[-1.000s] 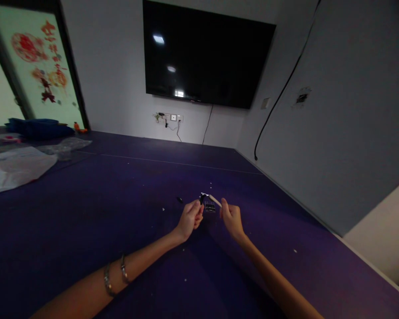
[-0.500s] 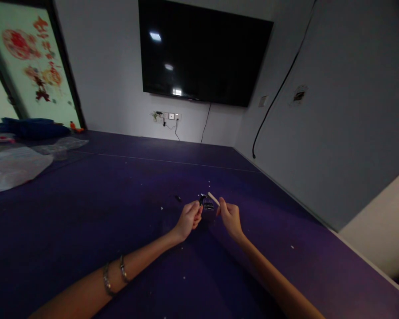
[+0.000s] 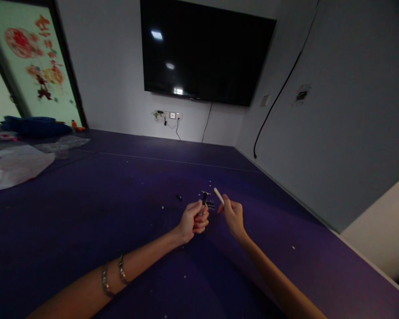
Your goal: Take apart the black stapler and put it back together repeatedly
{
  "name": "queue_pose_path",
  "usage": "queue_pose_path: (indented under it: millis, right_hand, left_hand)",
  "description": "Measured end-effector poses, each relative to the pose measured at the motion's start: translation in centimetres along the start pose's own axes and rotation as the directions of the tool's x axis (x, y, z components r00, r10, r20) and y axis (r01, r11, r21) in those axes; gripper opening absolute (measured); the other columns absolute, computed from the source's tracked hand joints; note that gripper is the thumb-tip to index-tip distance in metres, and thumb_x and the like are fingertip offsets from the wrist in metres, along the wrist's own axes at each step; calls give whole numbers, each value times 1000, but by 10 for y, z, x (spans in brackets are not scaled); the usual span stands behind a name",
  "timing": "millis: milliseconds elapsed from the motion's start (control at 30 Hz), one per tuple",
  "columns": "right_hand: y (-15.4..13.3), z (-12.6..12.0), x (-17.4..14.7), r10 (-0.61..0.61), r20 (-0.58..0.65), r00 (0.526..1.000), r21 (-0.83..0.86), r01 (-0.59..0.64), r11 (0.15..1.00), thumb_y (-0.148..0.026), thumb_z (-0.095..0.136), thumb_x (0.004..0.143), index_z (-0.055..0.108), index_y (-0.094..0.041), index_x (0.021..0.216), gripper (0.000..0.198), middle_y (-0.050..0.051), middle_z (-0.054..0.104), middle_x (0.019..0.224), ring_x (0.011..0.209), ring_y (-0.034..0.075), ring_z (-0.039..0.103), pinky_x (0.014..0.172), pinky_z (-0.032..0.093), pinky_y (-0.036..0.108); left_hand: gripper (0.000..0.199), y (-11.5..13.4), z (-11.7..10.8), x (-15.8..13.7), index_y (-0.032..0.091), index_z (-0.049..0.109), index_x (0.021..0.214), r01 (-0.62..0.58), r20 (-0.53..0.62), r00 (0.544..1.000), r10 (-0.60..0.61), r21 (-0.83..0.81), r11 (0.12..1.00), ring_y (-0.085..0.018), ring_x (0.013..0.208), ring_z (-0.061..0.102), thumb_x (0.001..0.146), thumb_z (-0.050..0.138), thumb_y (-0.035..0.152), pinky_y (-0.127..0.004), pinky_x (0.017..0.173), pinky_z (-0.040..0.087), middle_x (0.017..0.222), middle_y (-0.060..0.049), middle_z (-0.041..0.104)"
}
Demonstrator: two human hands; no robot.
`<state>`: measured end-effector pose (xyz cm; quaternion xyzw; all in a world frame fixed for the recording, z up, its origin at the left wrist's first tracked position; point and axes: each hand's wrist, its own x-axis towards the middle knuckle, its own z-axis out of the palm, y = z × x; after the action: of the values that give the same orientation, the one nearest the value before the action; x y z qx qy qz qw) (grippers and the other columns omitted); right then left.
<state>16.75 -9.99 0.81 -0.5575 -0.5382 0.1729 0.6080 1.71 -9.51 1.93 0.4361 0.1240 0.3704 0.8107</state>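
Observation:
My left hand (image 3: 193, 221) is closed round the grey handle of what looks like a T-shaped razor (image 3: 205, 197), its black neck and thin head pointing up and away. My right hand (image 3: 232, 215) pinches a short off-white stick (image 3: 218, 195) with a rounded tip, tilted up to the left. The stick's tip is a little to the right of the razor's head, apart from it. Just behind my left fingers lies a small dark case with clear parts (image 3: 211, 205), partly hidden. To the left, a small black piece (image 3: 178, 197) rests on the purple surface (image 3: 126, 212).
Several white scraps (image 3: 162, 207) are scattered about the surface. Crumpled clear plastic (image 3: 20, 166) and a dark blue cloth bundle (image 3: 36, 126) lie at the far left. A television (image 3: 206, 48) hangs on the back wall; a black cable (image 3: 279, 93) runs down the right wall.
My left hand has turned, bringing the razor upright with its head and handle more in view. The stick in my right hand has drawn away to the right from the razor's head.

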Motion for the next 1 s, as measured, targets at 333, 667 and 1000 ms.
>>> queue_pose_path:
  millis: [333, 667, 1000]
  right_hand:
    - [1, 2, -3, 23, -35, 999, 43, -21, 999, -51, 41, 82, 49, -15, 41, 55, -2, 38, 38, 39, 9, 35, 44, 27, 23]
    - [4, 5, -7, -31, -54, 998, 34, 33, 999, -49, 40, 84, 51, -15, 45, 53, -3, 37, 40, 39, 8, 34, 44, 26, 23]
    - [4, 8, -10, -31, -58, 998, 44, 34, 998, -50, 39, 84, 50, -15, 45, 53, -2, 39, 41, 41, 9, 35, 45, 26, 24]
  left_hand:
    - [30, 8, 5, -7, 18, 39, 65, 315, 303, 924, -233, -258, 913, -4, 36, 4, 85, 40, 40, -12, 29, 9, 46, 9, 16]
    - [29, 9, -1, -5, 17, 39, 65, 363, 395, 890, -229, -308, 879, -4, 34, 3, 86, 39, 37, -13, 29, 7, 46, 9, 17]
    - [30, 13, 2, -6, 18, 40, 65, 358, 385, 891, -241, -268, 895, -4, 35, 4, 86, 39, 38, -13, 29, 9, 46, 8, 16]
